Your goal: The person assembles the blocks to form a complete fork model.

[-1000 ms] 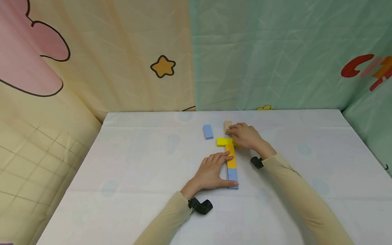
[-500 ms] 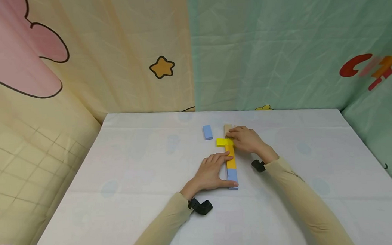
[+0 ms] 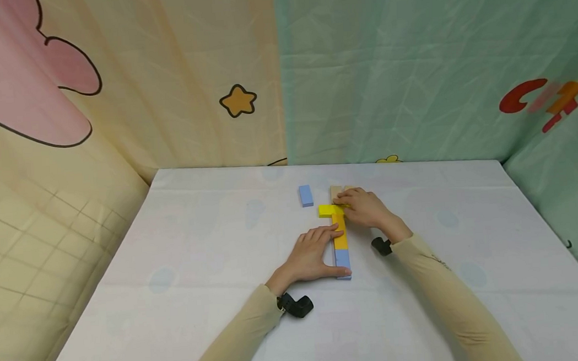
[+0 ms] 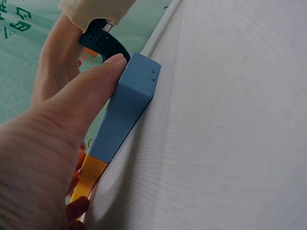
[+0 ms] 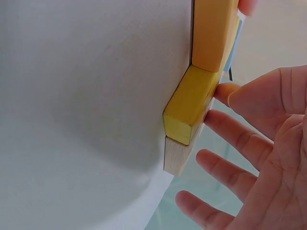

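Note:
Several blocks form a T on the white table. Its stem is a blue block at the near end and an orange section beyond it. A yellow block lies crosswise as the bar. Two wooden blocks stand side by side against its far side. My left hand rests along the stem, fingertips on the orange part and thumb against the blue block. My right hand touches the top of the yellow block with thumb and index fingertip, other fingers extended over the wooden block.
A separate blue block lies left of the wooden blocks. The white-covered table extends around the blocks, its far edge close to a patterned curtain. A black camera mount sits on each wrist.
My right hand has drawn the wooden blocks toward me, up to the yellow block; the right one now shows beyond my fingers. My left hand has stayed in place.

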`<action>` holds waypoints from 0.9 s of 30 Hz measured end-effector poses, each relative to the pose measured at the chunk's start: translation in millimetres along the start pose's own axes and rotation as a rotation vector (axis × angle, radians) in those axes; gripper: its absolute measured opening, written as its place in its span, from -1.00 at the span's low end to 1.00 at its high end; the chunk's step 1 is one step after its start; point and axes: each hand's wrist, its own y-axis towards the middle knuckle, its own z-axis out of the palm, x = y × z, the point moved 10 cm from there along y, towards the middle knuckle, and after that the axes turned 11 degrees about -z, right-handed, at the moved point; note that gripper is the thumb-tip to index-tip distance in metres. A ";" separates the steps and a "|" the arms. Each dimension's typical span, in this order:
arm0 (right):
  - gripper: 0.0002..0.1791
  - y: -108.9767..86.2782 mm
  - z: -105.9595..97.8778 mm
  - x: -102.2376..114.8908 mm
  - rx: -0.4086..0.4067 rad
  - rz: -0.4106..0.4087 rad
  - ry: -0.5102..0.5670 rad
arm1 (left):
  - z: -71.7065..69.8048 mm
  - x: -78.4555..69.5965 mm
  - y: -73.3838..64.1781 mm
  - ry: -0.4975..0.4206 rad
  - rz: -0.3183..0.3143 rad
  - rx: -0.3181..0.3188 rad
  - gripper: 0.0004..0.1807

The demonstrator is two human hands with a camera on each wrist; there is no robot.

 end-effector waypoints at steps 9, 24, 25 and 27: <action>-0.57 -0.7 1.4 0.1 -0.001 -0.001 0.011 | -0.6 0.0 -0.7 -0.014 0.006 -0.003 -0.04; -0.54 -6.7 -0.2 1.0 -0.010 -0.117 0.158 | -1.0 -1.3 -1.6 -0.012 0.001 0.011 -0.04; -0.54 -6.7 -0.3 0.9 -0.010 -0.127 0.170 | -1.0 -1.3 -1.6 -0.011 0.001 0.010 -0.04; -0.54 -6.7 -0.3 0.6 -0.008 -0.139 0.189 | -1.1 -1.0 -1.5 -0.008 0.003 0.005 -0.04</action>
